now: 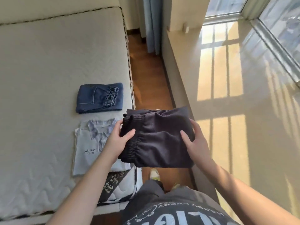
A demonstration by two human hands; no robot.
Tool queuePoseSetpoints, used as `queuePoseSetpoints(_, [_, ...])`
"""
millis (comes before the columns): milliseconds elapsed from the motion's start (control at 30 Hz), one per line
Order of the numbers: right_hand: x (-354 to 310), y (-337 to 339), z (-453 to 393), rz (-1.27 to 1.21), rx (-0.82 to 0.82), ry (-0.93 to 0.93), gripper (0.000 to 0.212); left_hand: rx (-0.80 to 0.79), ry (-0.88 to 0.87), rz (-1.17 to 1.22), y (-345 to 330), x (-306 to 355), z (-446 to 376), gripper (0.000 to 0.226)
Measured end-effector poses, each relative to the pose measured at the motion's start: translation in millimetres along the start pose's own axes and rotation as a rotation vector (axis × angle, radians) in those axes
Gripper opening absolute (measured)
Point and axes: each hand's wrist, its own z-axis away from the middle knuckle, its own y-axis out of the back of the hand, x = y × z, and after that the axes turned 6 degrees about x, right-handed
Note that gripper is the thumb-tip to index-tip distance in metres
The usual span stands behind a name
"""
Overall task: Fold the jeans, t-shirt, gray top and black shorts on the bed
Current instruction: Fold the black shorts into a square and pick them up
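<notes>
Holding the folded black shorts between them, the left hand and right hand each grip one side, thumbs on top, fingers curled beneath. The bundle hangs just past the bed edge, over the wooden floor. On the mattress lie the folded jeans and, nearer, a folded pale t-shirt; what looks like another garment shows beside it, partly hidden.

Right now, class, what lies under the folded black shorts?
The black shorts, held in both hands, hang over wooden floor and a shoe. They cover the folded shirt's right edge.
</notes>
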Motion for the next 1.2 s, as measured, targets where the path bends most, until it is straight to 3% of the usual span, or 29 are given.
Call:
queuePoseSetpoints(100, [-15,-30,-24,-0.005,-0.092,0.004,0.045,0.058,0.018,0.020,25,-1,-19,0.068])
queuePoseSetpoints(333, [-58,-109,-67,-0.047,-0.226,-0.033,0.041,0.156,-0.012,0.054,94,8,-68,0.042])
queuePoseSetpoints(567, [-84,-180,-107,-0.094,-0.343,-0.087,0.048,0.234,-0.036,-0.039,163,21,-120,0.041])
queuePoseSetpoints(800, [-96,-260,-182,-0.130,-0.498,-0.298,0.037,0.243,0.069,0.003,212,20,-219,0.045])
queuePoseSetpoints(1033, [-85,-364,-268,-0.149,-0.598,-0.580,0.027,0.250,0.233,-0.105,256,0,-335,0.043])
queuePoseSetpoints(1200, [-68,-438,-316,-0.096,-0.629,-0.688,0.028,0.307,0.251,-0.178,272,-26,-411,0.042])
